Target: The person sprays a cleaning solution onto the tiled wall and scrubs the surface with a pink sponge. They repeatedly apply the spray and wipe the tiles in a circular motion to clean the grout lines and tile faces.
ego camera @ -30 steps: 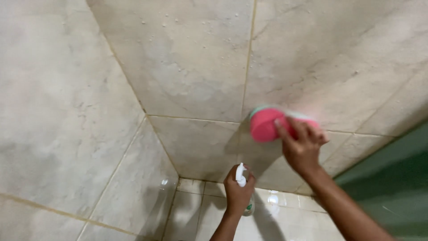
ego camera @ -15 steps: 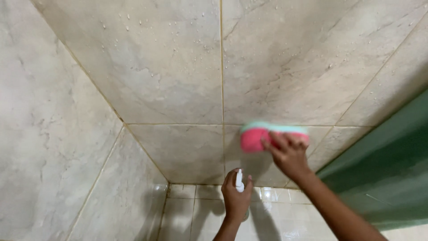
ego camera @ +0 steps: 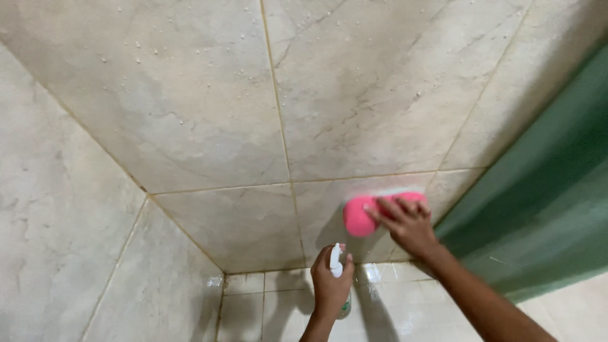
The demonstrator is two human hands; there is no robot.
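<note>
Tile is filling nearly everything here: a pale marbled wall (ego camera: 354,95) dotted with water droplets, meeting a second tiled wall (ego camera: 57,240) at a corner on the left. The person's right hand (ego camera: 408,221) is pressing a pink sponge (ego camera: 359,216) flat against the wall, low down, just below a horizontal grout line. The fingers (ego camera: 392,208) are lying spread across the sponge's right part, so only its rounded left end and a strip along the top are showing; the hand is holding it by pressure against the tile more than by a closed fist. Below and a little to the left, the left hand (ego camera: 330,286) is wrapping firmly around a spray bottle (ego camera: 335,261), whose white nozzle is sticking up above the knuckles while a bit of the body is peeking out under the palm. The bottle is hanging near the glossy floor tiles (ego camera: 405,304), apart from the sponge. A green surface (ego camera: 544,209) is running along the right edge.
</note>
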